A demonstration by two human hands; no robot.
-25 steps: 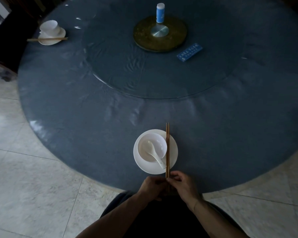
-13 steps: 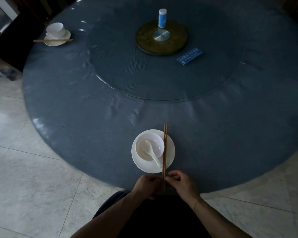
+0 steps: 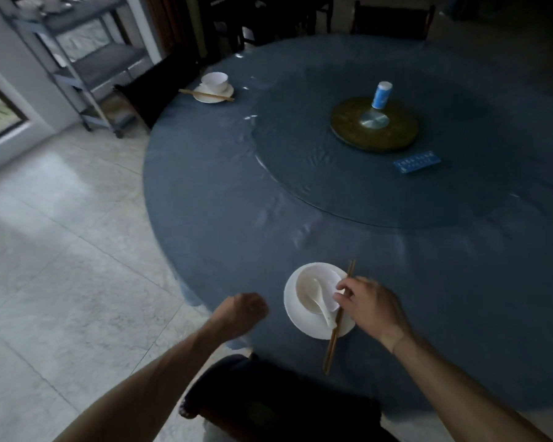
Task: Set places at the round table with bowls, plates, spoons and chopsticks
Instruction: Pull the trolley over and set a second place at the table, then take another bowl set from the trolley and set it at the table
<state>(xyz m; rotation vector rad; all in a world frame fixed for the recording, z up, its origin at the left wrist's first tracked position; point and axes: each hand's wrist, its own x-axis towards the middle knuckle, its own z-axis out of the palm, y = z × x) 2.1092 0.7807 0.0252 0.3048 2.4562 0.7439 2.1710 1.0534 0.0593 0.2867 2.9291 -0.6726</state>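
Near the front edge of the round table point(image 3: 224, 193) stands a white plate point(image 3: 296, 320) with a white bowl point(image 3: 307, 282) on it. A white spoon point(image 3: 321, 299) lies in the bowl. Brown chopsticks point(image 3: 334, 338) rest across the plate's right side, their near ends past the rim. My right hand point(image 3: 369, 303) pinches the chopsticks beside the bowl. My left hand point(image 3: 241, 311) hovers left of the plate with curled fingers, holding nothing. A second set, plate point(image 3: 214, 94), bowl point(image 3: 214, 80) and chopsticks point(image 3: 205, 94), sits at the far left.
A glass turntable carries a round brass base point(image 3: 374, 126), a blue-and-white bottle point(image 3: 381, 95) and a blue packet point(image 3: 416, 162). A grey shelf trolley point(image 3: 87, 62) stands on the tiled floor at the left. Dark chairs stand behind the table, one chair back right below me.
The view has swung left. My left hand has let go of the chopsticks and pulled away to the left. My right hand has moved up along the chopsticks to beside the bowl.
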